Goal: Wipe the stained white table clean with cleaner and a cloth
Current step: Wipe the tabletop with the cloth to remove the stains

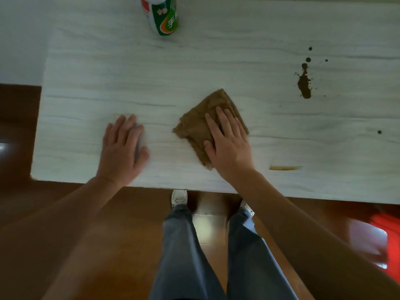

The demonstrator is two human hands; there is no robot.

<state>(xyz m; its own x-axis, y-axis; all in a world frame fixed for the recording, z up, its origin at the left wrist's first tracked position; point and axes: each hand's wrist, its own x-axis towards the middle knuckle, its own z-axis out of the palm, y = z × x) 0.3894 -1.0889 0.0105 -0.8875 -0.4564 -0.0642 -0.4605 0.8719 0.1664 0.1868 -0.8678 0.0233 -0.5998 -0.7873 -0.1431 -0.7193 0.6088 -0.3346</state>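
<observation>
A folded brown cloth (201, 122) lies on the white wood-grain table (216, 61), near its front edge. My right hand (229, 139) presses flat on the cloth's right side, fingers spread. To the left of the cloth, my left hand (123, 146) rests flat on the bare table top and holds nothing. A dark brown stain (304, 84) with small splatter dots marks the table at the right. A thin yellowish streak (285, 168) lies near the front edge, right of my right hand. A green and white cleaner bottle (164, 16) stands at the far edge, its top cut off by the frame.
One lone dark dot (379, 132) sits far right on the table. Below the table's front edge are a brown wooden floor (86, 245), my legs and white shoes. A red object (387, 241) lies on the floor at the right.
</observation>
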